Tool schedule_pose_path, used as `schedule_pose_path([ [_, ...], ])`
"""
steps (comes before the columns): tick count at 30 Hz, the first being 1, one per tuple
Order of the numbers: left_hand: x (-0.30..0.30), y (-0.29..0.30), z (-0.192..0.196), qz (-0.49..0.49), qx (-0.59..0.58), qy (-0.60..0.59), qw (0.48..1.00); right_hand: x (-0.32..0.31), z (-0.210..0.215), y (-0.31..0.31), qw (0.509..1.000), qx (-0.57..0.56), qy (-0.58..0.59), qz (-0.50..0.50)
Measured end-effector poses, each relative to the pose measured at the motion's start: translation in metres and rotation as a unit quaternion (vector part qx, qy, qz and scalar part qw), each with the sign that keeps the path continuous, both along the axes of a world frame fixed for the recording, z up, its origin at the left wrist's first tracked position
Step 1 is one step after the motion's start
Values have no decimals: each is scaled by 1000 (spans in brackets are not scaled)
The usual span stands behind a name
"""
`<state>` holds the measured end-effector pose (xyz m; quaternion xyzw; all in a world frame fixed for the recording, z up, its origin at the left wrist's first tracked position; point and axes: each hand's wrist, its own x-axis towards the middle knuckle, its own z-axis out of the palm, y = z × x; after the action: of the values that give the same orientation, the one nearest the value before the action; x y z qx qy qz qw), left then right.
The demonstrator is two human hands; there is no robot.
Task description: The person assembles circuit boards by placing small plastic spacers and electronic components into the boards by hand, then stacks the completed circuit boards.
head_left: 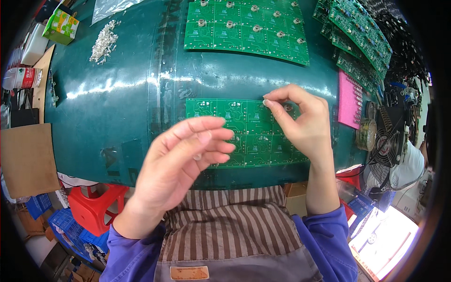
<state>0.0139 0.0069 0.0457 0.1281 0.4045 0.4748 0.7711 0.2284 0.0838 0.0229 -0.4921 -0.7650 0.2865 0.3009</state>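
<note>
A green circuit board (253, 157) lies on the table in front of me, partly hidden by both hands. Over its upper middle, my right hand (303, 117) pinches a small whitish component (266, 102) between thumb and forefinger. My left hand (181, 150) hovers over the board's left side, palm turned inward and fingers loosely curled. A small pale component (197, 156) shows in that palm, its exact kind too small to tell. Farther off, a second green board (242, 36) carries several round metal-looking parts. A pile of small silvery-white components (104, 43) lies at the far left.
Stacked populated circuit boards (361, 37) stand at the far right, beside a pink foam sheet (348, 101) with small parts along its edge. A fan (385, 149) is at the right. A green carton (61, 27) and a clear plastic bag (112, 8) sit far left; a red stool (91, 209) stands below.
</note>
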Motion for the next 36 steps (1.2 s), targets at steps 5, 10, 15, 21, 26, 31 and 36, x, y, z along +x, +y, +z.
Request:
schedule_pose_path([
  [5, -31, 38, 9, 10, 59, 81, 995, -1, 0, 2, 1000, 2, -7, 1],
  [10, -68, 121, 33, 48, 133, 132, 981, -3, 7, -1, 999, 35, 16, 11],
  [15, -92, 252, 10, 43, 220, 368, 903, 1, 1, -2, 1000, 17, 5, 6],
  [21, -111, 355, -33, -20, 266, 834, 483, -8, 2, -6, 999, 37, 19, 10],
  [26, -72, 353, -67, 74, 298, 876, 372, -3, -5, -7, 997, 75, 15, 7],
  [31, -81, 353, -83, 68, 372, 877, 297, 1, -6, -4, 996, 79, 12, 30],
  [36, -91, 367, -90, 15, 459, 850, 258, 3, -7, -2, 997, 68, 3, 29],
])
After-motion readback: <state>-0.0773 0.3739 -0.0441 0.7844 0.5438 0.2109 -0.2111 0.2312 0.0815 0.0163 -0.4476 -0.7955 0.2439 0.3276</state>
